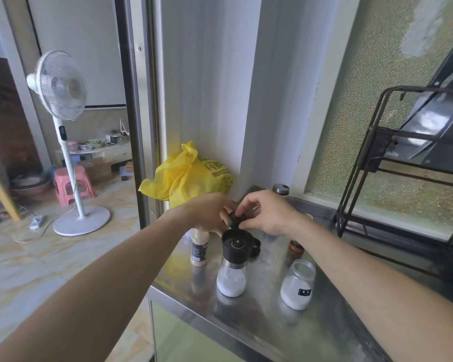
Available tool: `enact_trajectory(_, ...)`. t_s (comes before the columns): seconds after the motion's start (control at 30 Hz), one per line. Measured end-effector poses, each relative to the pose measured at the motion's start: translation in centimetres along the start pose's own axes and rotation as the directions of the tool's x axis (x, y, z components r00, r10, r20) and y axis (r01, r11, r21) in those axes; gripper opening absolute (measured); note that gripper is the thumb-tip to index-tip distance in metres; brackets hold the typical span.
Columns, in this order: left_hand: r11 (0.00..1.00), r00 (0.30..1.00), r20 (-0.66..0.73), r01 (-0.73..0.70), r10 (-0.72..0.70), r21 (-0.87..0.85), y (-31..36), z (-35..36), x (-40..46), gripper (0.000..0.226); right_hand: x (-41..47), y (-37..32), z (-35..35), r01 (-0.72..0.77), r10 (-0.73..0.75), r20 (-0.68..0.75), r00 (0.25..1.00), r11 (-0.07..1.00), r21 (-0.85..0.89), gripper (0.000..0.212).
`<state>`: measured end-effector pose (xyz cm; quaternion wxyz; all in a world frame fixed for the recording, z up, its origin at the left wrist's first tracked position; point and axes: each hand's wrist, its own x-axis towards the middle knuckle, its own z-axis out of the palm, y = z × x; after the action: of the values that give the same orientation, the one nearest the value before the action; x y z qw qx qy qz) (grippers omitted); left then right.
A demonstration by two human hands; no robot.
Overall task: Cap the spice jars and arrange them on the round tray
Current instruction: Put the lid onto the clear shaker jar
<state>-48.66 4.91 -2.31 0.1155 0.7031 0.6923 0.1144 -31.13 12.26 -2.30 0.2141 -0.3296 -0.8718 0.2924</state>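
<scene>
1. Nearest you on the steel counter point(259, 333), the open-mouthed clear glass jar of white powder point(297, 284) lacks a lid.
2. Left of it, the black-topped glass grinder jar point(233, 265) also stands open.
3. Your left hand point(207, 211) and right hand point(266, 212) pinch a small black cap point(234, 220) above it.
4. No round tray is visible; arranging remains.

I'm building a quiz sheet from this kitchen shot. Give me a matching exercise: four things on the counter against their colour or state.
Things:
1. plastic bag
2. grinder jar
3. short glass jar
4. small cap

States:
A. open-topped, white powder inside
B. yellow, against the wall
C. held between both hands
D. black top, white contents

Pairs: 1-B, 2-D, 3-A, 4-C
</scene>
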Motion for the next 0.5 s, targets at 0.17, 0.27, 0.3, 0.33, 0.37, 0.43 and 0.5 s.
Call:
enact_trajectory(0.17,0.998,1.0,-0.014,0.014,-0.015,-0.055,0.0,0.7,0.2,0.036,-0.2,-0.1,-0.1,0.028,-0.026,0.05,0.998,0.999,-0.028,0.03)
enact_trajectory(0.27,0.999,0.996,-0.084,0.0,-0.004,-0.044,0.2,0.4,0.3,0.032,-0.4,-0.5,-0.7,0.03,-0.03,0.032,0.999,0.999,-0.021,0.027)
enact_trajectory(0.3,0.998,0.994,-0.11,-0.009,0.002,-0.065,0.3,0.0,0.3,0.033,-0.4,-0.7,-1.1,0.031,-0.031,0.02,0.999,0.999,-0.012,0.026)
enact_trajectory(0.33,0.995,0.991,-0.135,-0.018,0.005,-0.096,0.5,-0.5,0.2,0.036,-0.4,-1.0,-1.7,0.031,-0.031,0.004,1.0,1.0,-0.002,0.025)
enact_trajectory(0.37,0.991,0.986,-0.167,-0.03,0.008,-0.13,0.9,-1.2,0.1,0.039,-0.4,-1.3,-2.3,0.025,-0.024,-0.015,1.0,1.0,0.015,0.025)
enact_trajectory(0.43,0.979,0.969,-0.245,-0.082,0.035,-0.185,1.7,-2.8,-0.2,0.044,-0.4,-2.1,-4.1,0.014,-0.012,-0.055,0.998,0.999,0.05,0.024)
enact_trajectory(0.5,0.968,0.944,-0.325,-0.137,0.063,-0.21,2.9,-4.4,-0.5,0.049,-0.6,-3.3,-6.1,0.038,-0.033,-0.094,0.995,0.998,0.048,0.025)
